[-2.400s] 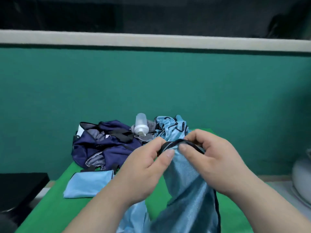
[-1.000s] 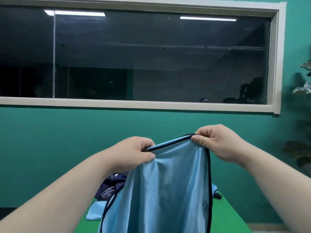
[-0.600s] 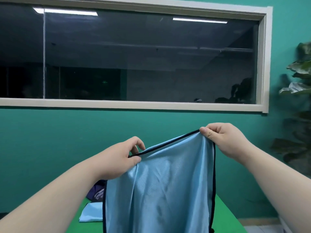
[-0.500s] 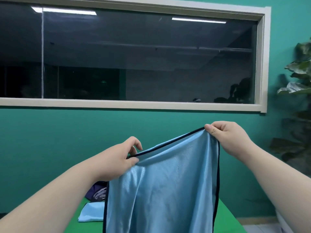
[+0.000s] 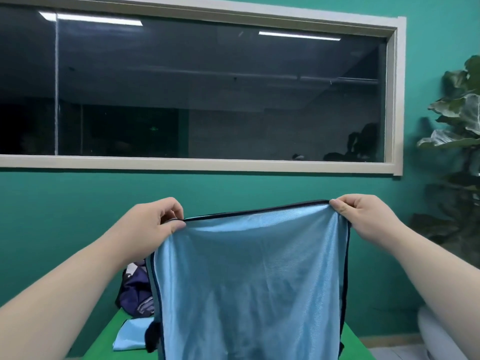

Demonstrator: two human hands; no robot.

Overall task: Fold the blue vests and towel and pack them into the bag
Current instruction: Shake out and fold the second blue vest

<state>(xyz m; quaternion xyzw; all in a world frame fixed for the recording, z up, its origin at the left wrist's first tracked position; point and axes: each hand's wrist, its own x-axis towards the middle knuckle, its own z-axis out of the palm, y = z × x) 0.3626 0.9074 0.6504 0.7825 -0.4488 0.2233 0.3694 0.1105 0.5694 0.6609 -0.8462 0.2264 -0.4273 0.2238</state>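
While I hold the blue vest (image 5: 249, 281) up in the air before me, my left hand (image 5: 153, 224) pinches one top corner between thumb and curled fingers and my right hand (image 5: 363, 219) pinches the other. The dark-trimmed top edge runs nearly taut between them, the right end a little higher. The vest drops out of the bottom of the view, so I cannot tell whether its lower end touches anything. It is thin, shiny, light blue cloth with dark binding down both sides, spread open with only soft vertical ripples. I judge it will flop and slide readily once laid down.

By my reckoning the task is somewhere short of halfway: this vest is opened out but not yet folded, and I see nothing going into the bag. Beyond it to the left, a folded blue cloth (image 5: 130, 336) lies flat on the green counter (image 5: 104, 331). It looks already folded, though I cannot tell whether it is the towel or another vest. Just behind it the dark blue bag (image 5: 135, 294) sits slumped, partly hidden by the vest. What is left, as I judge, is to fold this one and pack everything. Farther off are the teal wall (image 5: 78, 203), a wide dark window (image 5: 207, 100) and a leafy plant (image 5: 459, 120) at the right.
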